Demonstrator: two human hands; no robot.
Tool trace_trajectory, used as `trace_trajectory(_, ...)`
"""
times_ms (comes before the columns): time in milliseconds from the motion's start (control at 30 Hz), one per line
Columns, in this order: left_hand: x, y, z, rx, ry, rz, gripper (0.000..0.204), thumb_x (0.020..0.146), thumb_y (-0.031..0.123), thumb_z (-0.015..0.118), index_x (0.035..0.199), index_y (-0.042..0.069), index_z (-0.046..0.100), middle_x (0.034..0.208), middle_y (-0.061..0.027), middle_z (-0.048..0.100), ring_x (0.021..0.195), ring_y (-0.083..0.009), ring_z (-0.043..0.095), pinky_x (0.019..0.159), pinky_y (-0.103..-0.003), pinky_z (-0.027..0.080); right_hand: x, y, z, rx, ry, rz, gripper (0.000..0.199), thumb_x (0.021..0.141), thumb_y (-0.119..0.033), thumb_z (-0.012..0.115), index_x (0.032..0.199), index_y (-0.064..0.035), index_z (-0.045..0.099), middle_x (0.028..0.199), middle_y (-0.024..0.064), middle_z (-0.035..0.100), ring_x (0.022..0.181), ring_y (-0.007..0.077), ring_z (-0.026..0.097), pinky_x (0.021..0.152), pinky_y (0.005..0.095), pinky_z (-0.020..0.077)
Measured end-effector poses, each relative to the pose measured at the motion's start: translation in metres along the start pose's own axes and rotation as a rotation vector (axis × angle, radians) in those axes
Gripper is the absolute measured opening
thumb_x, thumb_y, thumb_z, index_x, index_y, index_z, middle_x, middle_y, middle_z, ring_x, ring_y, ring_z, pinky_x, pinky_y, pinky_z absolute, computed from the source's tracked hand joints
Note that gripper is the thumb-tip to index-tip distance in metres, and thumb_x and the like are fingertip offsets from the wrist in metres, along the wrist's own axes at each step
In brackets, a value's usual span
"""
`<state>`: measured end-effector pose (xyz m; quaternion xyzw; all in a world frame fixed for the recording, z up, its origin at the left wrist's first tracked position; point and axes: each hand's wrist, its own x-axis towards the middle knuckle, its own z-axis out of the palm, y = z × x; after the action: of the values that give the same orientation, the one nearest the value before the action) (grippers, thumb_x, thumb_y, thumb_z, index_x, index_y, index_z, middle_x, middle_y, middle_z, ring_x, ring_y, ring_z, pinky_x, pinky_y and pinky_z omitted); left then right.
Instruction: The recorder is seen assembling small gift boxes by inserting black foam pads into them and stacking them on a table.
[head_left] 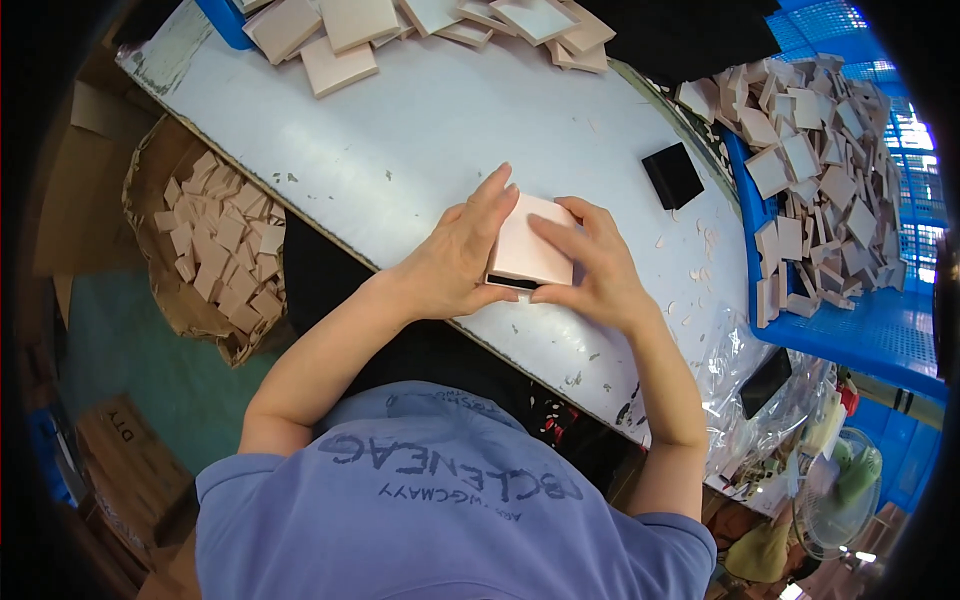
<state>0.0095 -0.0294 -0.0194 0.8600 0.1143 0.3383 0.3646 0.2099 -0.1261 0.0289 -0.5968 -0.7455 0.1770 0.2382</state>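
Observation:
Between my hands, above the white table, is a small square pale pink box (533, 243) with a dark strip along its near edge. My left hand (455, 250) grips its left side, the thumb at the near corner and the fingers up along the edge. On the other side, my right hand (605, 265) has its thumb at the near right corner and a finger across the top face. The underside of the box is hidden. A black square block (672, 176) sits on the table to the right of my right hand.
Pale pink square pieces (340, 62) are piled at the table's far edge. A blue crate (745, 185) heaped with similar pieces stands right. Left, a cardboard box (140, 215) holds more. Clear plastic film (720, 390), a dark phone-like slab (767, 382) and a fan (840, 490) are near right.

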Motion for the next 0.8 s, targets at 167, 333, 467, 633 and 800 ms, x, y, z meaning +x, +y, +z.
trace_trajectory(167,0.013,0.006,-0.013,0.069,-0.263,-0.068,0.095,0.063,0.027,0.08,0.139,0.005,0.028,0.144,-0.025,0.019,0.124,-0.0363,0.038,0.098,-0.046,0.034,-0.004,-0.013,-0.002,-0.224,-0.014,-0.088,0.064,0.064,-0.044,0.073,0.122,-0.0199,0.058,0.124,0.0205,0.044,0.108,0.037,0.045,0.089,0.0438,0.0398)
trace_trajectory(333,0.012,0.008,-0.015,0.283,-0.354,-0.04,0.093,0.066,0.036,0.076,0.139,0.004,0.028,0.145,-0.0236,0.02,0.128,-0.0378,0.033,0.102,-0.046,0.027,-0.014,-0.007,0.015,-0.24,0.016,-0.083,0.062,0.069,-0.045,0.069,0.125,-0.0214,0.056,0.129,0.0223,0.04,0.114,0.0374,0.041,0.094,0.0471,0.0333)
trace_trajectory(467,0.015,0.012,-0.021,0.405,-0.404,-0.056,0.088,0.07,0.037,0.073,0.139,0.004,0.029,0.145,-0.0208,0.025,0.128,-0.0351,0.033,0.105,-0.044,0.023,-0.017,-0.007,0.019,-0.182,0.008,-0.036,0.065,0.072,-0.045,0.068,0.13,-0.0231,0.05,0.135,0.0238,0.034,0.119,0.0397,0.037,0.099,0.0495,0.026)
trace_trajectory(633,0.031,-0.084,-0.076,0.487,0.154,-0.082,0.065,0.078,0.032,0.066,0.13,0.002,0.04,0.136,-0.0195,0.037,0.125,-0.0376,0.034,0.099,-0.049,0.03,-0.017,0.003,-0.005,-0.214,0.156,0.061,0.063,0.076,-0.036,0.068,0.132,-0.0168,0.047,0.136,0.0216,0.036,0.12,0.0382,0.037,0.1,0.0459,0.0253)
trace_trajectory(800,0.054,-0.121,-0.141,1.113,0.072,-0.276,0.057,0.078,0.029,0.067,0.126,0.006,0.046,0.132,-0.0189,0.041,0.117,-0.0382,0.041,0.099,-0.045,0.032,-0.007,0.085,-0.045,-0.637,0.576,0.349,0.04,0.077,-0.021,0.067,0.114,-0.0074,0.059,0.114,0.0124,0.059,0.105,0.0289,0.052,0.091,0.042,0.0355)
